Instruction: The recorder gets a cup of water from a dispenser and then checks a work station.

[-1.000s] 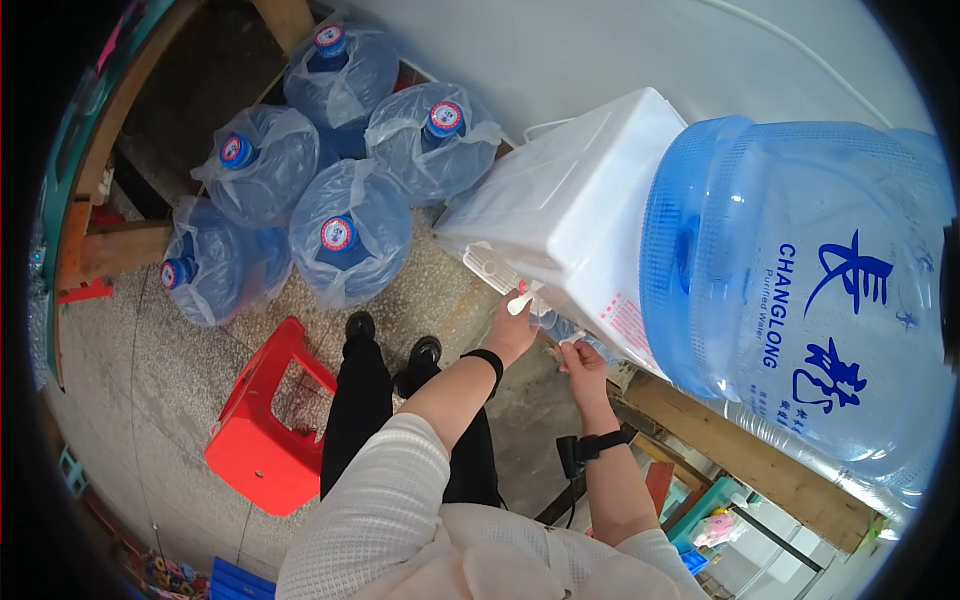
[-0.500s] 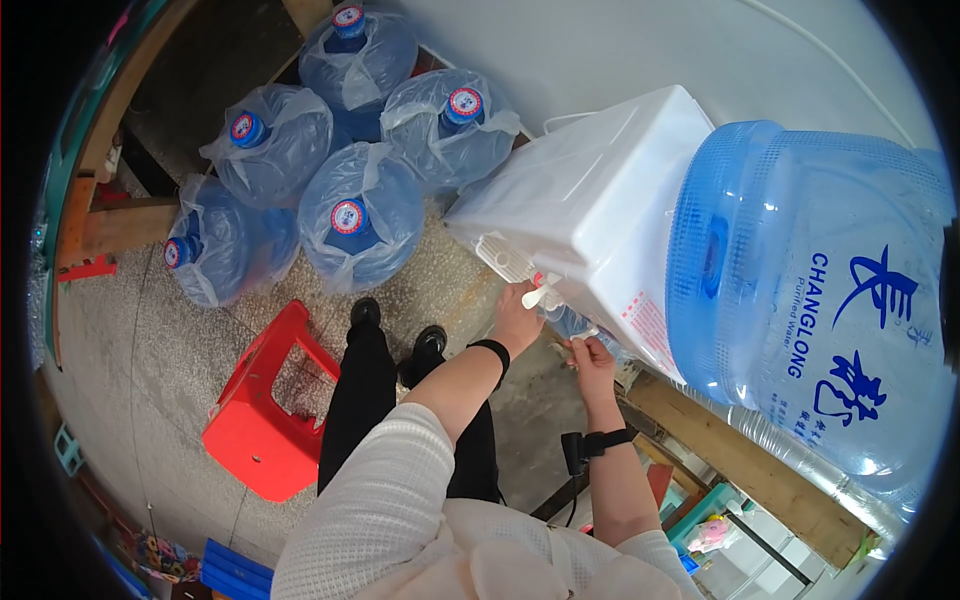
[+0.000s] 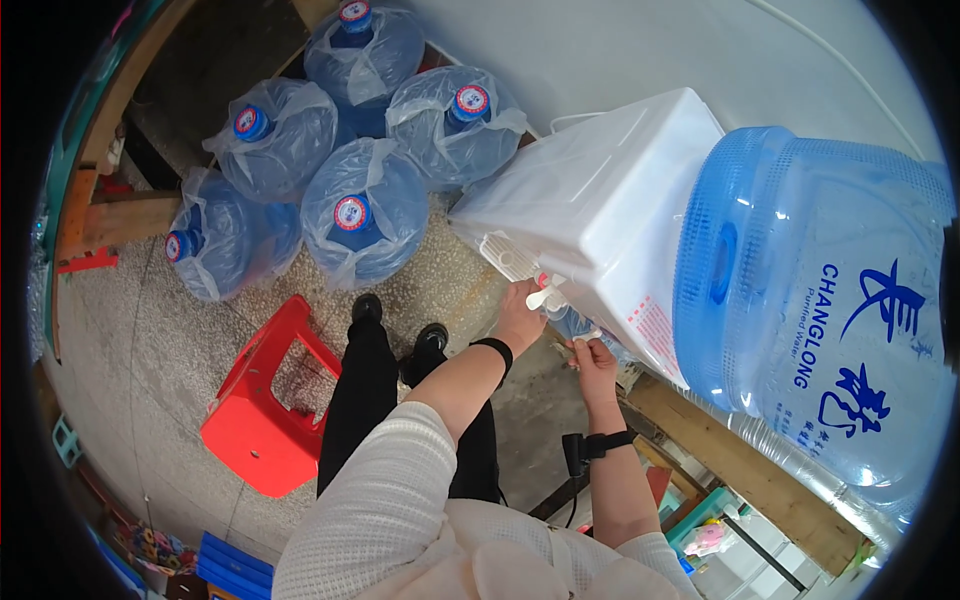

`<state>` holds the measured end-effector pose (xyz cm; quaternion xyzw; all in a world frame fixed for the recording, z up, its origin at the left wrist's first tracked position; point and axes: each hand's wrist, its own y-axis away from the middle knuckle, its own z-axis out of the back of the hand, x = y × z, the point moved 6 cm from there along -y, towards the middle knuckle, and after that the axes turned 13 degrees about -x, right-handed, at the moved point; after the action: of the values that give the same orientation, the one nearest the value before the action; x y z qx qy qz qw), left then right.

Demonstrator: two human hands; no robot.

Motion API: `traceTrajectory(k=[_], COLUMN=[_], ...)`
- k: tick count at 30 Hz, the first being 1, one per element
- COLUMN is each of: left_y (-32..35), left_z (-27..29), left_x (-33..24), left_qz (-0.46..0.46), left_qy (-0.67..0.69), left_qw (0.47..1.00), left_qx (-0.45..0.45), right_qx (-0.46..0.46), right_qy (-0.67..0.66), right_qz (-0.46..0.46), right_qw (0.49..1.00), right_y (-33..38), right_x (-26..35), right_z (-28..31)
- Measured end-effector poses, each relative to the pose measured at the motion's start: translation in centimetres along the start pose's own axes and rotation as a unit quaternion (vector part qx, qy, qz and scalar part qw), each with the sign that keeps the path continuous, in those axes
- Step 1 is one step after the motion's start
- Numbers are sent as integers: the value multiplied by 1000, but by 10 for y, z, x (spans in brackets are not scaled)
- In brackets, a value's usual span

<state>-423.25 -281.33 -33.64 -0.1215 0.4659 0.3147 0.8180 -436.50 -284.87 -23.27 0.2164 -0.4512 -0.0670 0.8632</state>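
Observation:
A white water dispenser stands at the right, with a big blue water bottle upside down on it. My left hand is at its front, just below a white tap lever with a red part. Its fingers curl toward a clear plastic bottle and are partly hidden behind the tap. Beside that bottle, my right hand has thumb and fingers pinched on a second white tap lever, of which only a little shows. A black band circles each of my forearms.
Several full water bottles in clear bags stand at the far left. A red plastic stool is on the floor left of my legs. To the right, a wooden beam runs beneath the dispenser, with a teal shelf near it.
The view has shifted slightly. Both hands keep their places at the dispenser, with no visible change in grip.

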Motion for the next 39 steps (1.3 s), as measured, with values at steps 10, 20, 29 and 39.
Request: traceTrajectory(k=[10,20,29,39], left_y=[-1,-2,-2,-4], left_z=[2,3,-4,6], left_x=[-3,-5,3,-8], left_qz=[-7,13,8,-1], left_qy=[15,20,2,23], left_qw=[1000,1000,1000,999], left_qx=[-18,2,9,-36], right_qx=[0,1,-8,7], right_qy=[-2,-8,11,2], right_qz=[2,-4,-17,-10], right_qw=[1000,1000,1000,1000], right_y=[1,1,1,0], right_x=[2,2,-1,1], right_z=[-1,-1,0,1])
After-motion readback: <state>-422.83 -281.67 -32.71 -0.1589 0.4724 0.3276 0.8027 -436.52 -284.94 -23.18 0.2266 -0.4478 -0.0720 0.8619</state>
